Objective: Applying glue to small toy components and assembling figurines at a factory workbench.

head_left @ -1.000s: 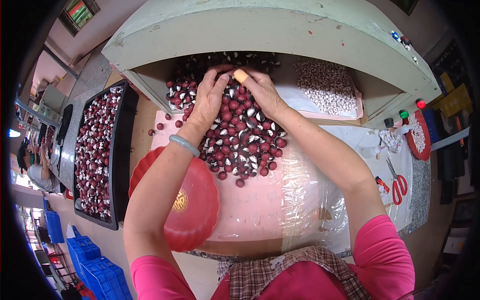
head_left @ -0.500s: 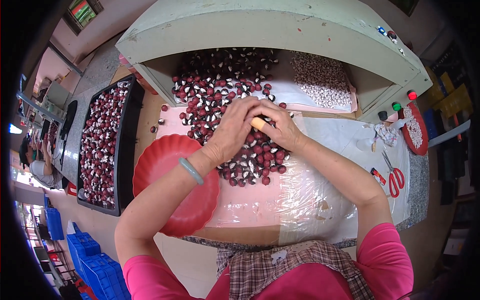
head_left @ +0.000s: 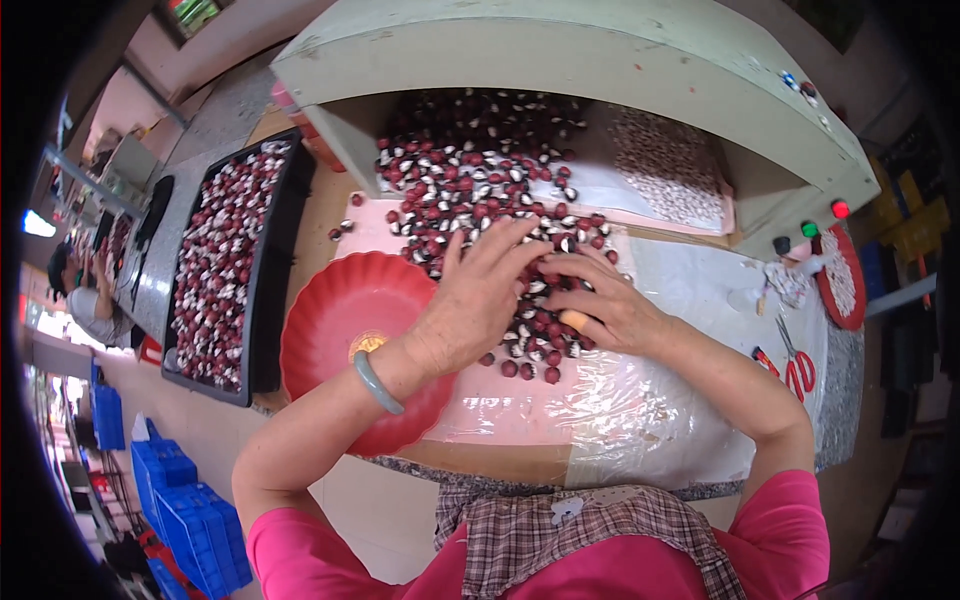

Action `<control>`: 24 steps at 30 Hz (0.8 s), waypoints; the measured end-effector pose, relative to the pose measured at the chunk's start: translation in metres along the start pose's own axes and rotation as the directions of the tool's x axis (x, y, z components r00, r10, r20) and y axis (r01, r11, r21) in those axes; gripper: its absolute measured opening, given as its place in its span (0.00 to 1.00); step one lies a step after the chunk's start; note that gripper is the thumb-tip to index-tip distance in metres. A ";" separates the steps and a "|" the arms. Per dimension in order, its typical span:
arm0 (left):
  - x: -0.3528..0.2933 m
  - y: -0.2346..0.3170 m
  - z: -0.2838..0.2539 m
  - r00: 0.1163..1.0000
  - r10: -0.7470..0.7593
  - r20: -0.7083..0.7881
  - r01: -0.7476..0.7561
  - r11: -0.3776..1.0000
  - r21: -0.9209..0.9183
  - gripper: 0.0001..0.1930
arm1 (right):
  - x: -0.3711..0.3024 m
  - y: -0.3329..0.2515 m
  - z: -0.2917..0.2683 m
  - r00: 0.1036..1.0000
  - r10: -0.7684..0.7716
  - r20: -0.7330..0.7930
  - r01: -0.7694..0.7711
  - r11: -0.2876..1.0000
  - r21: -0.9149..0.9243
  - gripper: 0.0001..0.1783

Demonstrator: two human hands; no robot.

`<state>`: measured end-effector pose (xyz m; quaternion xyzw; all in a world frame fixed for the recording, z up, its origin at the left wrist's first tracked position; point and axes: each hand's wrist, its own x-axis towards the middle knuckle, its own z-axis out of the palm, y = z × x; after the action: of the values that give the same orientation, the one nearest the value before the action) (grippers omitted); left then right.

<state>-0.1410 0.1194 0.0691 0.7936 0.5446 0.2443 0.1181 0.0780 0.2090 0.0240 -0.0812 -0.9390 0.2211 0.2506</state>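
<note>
My left hand lies over a heap of small round dark-red, white and black pieces, its fingers spread and reaching forward. Close on its right, my right hand rests on the same heap with fingers apart and bent; a tan wrap covers one digit. Neither hand has visibly picked up a piece, though the pieces under the palms are hidden. A red bowl with a fluted rim stands beneath my left forearm, with a yellow mark on its bottom.
The heap runs back into a pale green cabinet, beside many tiny pale pieces. A black tray of similar round pieces is at left. Red-handled scissors and a red dish lie right. A person sits far left.
My hands have moved apart from being close together over the heap, and the left fingers have spread. The whole view has shifted slightly, and more of the bowl's bottom shows.
</note>
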 end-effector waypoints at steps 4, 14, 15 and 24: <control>-0.010 -0.066 -0.038 0.920 -0.100 -0.380 0.159 0.979 0.126 0.16 | -0.010 -0.012 -0.013 0.995 0.012 0.100 -0.003 0.996 -0.088 0.15; -0.040 -0.210 -0.057 0.690 -0.706 -0.157 0.710 0.620 0.334 0.38 | -0.002 -0.021 -0.015 0.998 -0.043 -0.055 0.040 0.997 -0.061 0.15; -0.035 -0.209 -0.058 0.691 -0.706 -0.154 0.708 0.618 0.342 0.37 | -0.001 -0.020 -0.015 0.997 -0.050 -0.061 0.046 0.997 -0.055 0.15; -0.007 -0.226 -0.037 0.778 -0.577 -0.250 0.628 0.698 0.343 0.14 | -0.013 -0.018 -0.022 0.992 0.009 -0.129 -0.019 0.997 -0.076 0.11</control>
<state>-0.3445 0.1955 -0.0037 0.5608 0.8190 0.1211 -0.0104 0.0998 0.1975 0.0434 -0.1116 -0.9281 0.1808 0.3058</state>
